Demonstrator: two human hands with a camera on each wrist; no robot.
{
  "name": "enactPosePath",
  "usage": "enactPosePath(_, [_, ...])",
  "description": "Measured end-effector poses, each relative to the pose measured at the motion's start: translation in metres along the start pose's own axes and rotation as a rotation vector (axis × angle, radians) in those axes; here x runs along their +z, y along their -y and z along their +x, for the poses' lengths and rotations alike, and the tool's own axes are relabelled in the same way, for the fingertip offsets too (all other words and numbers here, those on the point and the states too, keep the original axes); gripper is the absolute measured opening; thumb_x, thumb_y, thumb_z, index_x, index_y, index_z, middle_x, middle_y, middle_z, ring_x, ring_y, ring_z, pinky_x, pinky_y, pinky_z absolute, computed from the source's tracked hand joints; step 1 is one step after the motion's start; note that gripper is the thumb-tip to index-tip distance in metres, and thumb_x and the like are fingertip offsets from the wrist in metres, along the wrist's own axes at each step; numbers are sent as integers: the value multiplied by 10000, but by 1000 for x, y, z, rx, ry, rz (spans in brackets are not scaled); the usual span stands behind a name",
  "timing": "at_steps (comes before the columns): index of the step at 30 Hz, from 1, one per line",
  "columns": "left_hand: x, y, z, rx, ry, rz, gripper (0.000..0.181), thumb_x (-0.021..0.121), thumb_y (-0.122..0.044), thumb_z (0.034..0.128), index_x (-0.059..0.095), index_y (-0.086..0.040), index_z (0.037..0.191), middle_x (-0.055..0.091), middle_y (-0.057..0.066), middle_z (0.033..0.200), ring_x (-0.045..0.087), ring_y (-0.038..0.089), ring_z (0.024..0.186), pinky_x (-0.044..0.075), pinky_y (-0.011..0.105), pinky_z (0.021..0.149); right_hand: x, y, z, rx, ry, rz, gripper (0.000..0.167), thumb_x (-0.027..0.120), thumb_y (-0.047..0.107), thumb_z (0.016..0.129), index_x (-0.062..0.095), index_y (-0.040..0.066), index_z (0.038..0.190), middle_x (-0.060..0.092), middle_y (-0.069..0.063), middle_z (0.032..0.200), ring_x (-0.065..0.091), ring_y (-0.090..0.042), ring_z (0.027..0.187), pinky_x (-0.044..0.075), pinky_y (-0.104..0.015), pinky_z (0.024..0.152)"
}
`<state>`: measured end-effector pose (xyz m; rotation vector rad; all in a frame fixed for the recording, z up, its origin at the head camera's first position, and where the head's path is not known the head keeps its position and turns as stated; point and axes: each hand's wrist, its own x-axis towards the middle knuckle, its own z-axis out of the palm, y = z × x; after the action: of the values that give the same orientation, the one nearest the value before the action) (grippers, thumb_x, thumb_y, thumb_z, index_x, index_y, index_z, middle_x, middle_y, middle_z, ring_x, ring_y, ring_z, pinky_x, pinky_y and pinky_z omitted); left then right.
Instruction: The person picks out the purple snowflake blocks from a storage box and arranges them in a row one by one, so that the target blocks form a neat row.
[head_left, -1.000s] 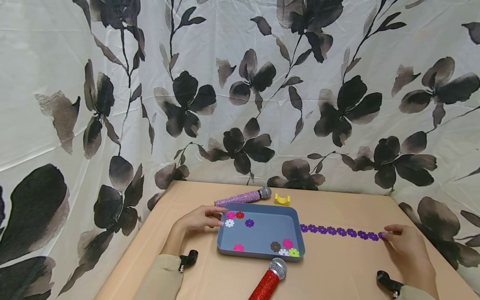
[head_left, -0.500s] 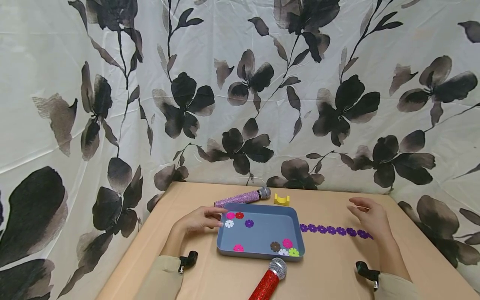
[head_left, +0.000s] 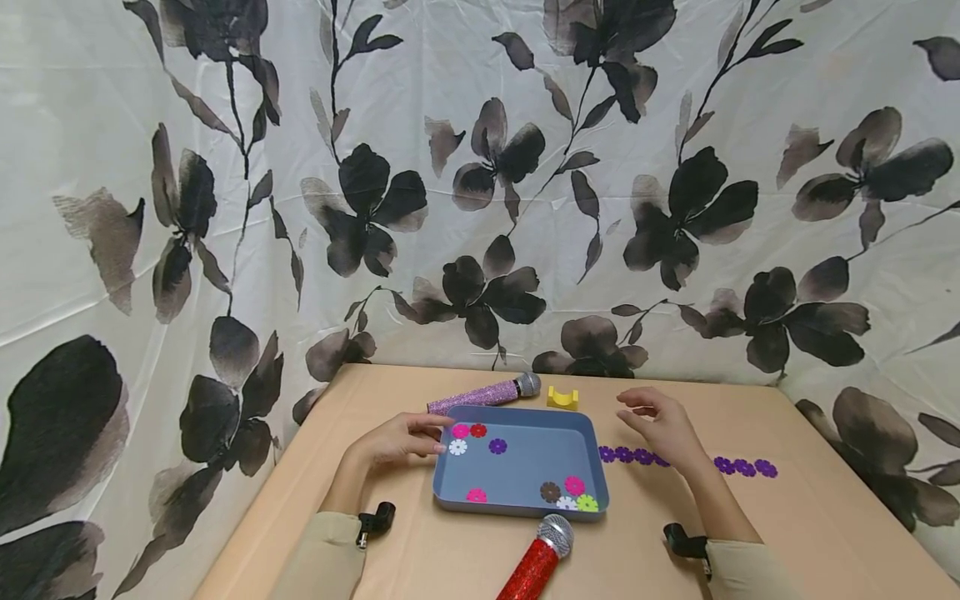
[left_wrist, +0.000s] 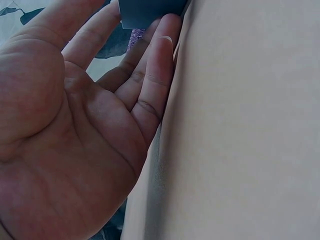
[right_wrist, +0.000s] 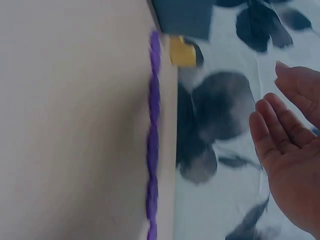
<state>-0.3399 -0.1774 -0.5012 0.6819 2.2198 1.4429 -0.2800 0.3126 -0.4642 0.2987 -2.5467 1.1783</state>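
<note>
My left hand (head_left: 401, 437) holds the left rim of a grey-blue tray (head_left: 525, 417) in the head view. In the left wrist view its fingers reach the tray's corner (left_wrist: 150, 12). Flower-shaped pieces lie inside: a purple flower (head_left: 497, 447), a red flower (head_left: 477, 430), a brown flower (head_left: 550, 492), a lime flower (head_left: 587, 502), plus pink and white ones. From the tray's right side runs a row of purple flowers (head_left: 742, 467), partly hidden by my right forearm. My right hand (head_left: 663, 423) hovers over this row with nothing in it, its fingers loosely bent.
A pink glitter microphone (head_left: 480, 395) lies behind the tray, beside a yellow curved holder (head_left: 562, 398). In front of the tray lies a red glitter microphone (head_left: 534, 567). A floral cloth (head_left: 585, 200) hangs behind the table (head_left: 645, 550).
My right hand has let go of the rightmost purple flower, lifted off, and moved left above the row. The left hand stays at the tray's rim.
</note>
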Motion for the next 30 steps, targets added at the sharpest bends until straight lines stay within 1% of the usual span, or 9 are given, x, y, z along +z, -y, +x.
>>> enactPosePath(5, [-1,-1,0,-7,0,0,552,785,-192,943,606,-81,1453,685,205,1230,620,178,980,551,281,791,27,16,5,-61,60,36,277,764,112,952,722,70,1222,711,-116,1224,682,-343,1127,583,-332,940])
enactPosePath(7, [-1,-1,1,-7,2,2,554,787,-197,941,607,-85,1453,689,195,1222,622,180,970,553,288,792,37,24,8,-87,85,55,256,773,104,942,737,71,1194,712,-110,1220,683,-322,1118,583,-463,961])
enactPosePath(9, [-1,-1,1,-5,4,2,554,787,-199,941,607,-88,1454,690,193,1221,626,181,975,558,293,799,46,33,11,-113,118,71,252,784,116,935,747,60,1178,715,-110,1212,679,-316,1109,574,-510,960])
enactPosePath(15, [-2,2,1,-2,4,-6,551,783,-192,944,606,-84,1454,689,200,1225,626,179,969,558,297,795,71,60,24,-177,256,52,236,801,151,924,770,109,1153,728,-26,1131,676,-235,1019,579,-395,897])
enactPosePath(19, [-2,2,1,-6,6,-14,555,788,-192,941,606,-83,1454,688,198,1223,624,175,959,553,297,795,86,77,33,-236,366,8,232,793,141,927,761,113,1155,728,-23,1099,692,-289,1008,579,-446,896])
enactPosePath(22, [-3,1,0,-5,11,-14,562,787,-192,941,599,-68,1456,687,204,1225,630,168,967,560,292,801,96,86,39,-259,447,-35,263,788,128,929,748,78,1184,723,-89,1129,682,-325,1049,565,-512,921])
enactPosePath(24, [-3,0,0,1,15,-11,568,783,-189,943,590,-52,1459,686,213,1226,630,166,967,561,289,799,102,92,42,-256,492,-54,282,786,127,931,740,61,1201,718,-130,1160,674,-329,1070,559,-526,928])
enactPosePath(27, [-4,-1,0,9,21,-8,575,777,-184,948,578,-35,1466,683,223,1227,629,163,967,561,286,795,109,97,46,-251,550,-79,307,778,139,940,729,34,1225,707,-142,1203,661,-306,1094,565,-515,921])
enactPosePath(30, [-4,-1,0,11,21,-9,574,775,-182,950,577,-38,1468,686,216,1227,632,156,975,563,279,796,114,101,49,-271,596,-122,327,778,171,945,727,36,1239,697,-105,1234,664,-282,1121,580,-473,920])
